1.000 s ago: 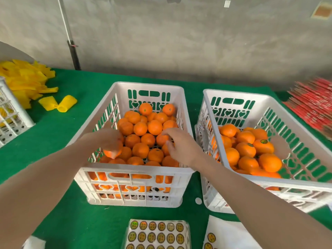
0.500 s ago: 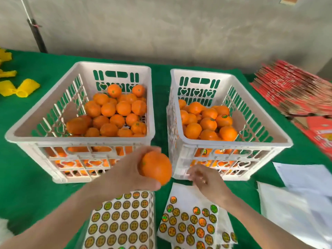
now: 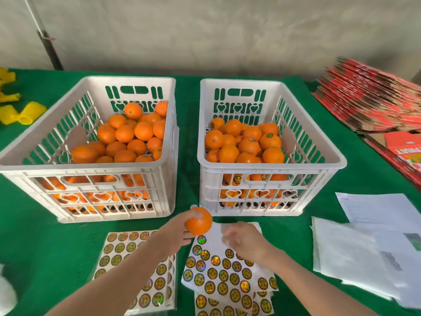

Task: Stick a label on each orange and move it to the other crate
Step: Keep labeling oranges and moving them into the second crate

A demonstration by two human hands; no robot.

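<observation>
Orange fruit [image 3: 198,222] sits gripped in the left hand [image 3: 175,234]; the right hand [image 3: 247,242], blurred, hovers curled over the label sheet [image 3: 227,274]; whether it pinches anything is unclear.

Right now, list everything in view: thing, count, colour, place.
left crate: one, white, left on the cloth
right crate: one, white, beside it
oranges: many, orange, piled in both crates; some in the right show labels
held orange: one, orange, in front of the crates
label sheets: several, white with round labels, nearest edge
cloth: one, green, over the table
foam pieces: a few, yellow, far left
flat cartons: one stack, red, far right
papers: several, white, near right
pole: one, black, back left
left grip: one, round the held orange
right grip: one, above the label sheets; blurred
</observation>
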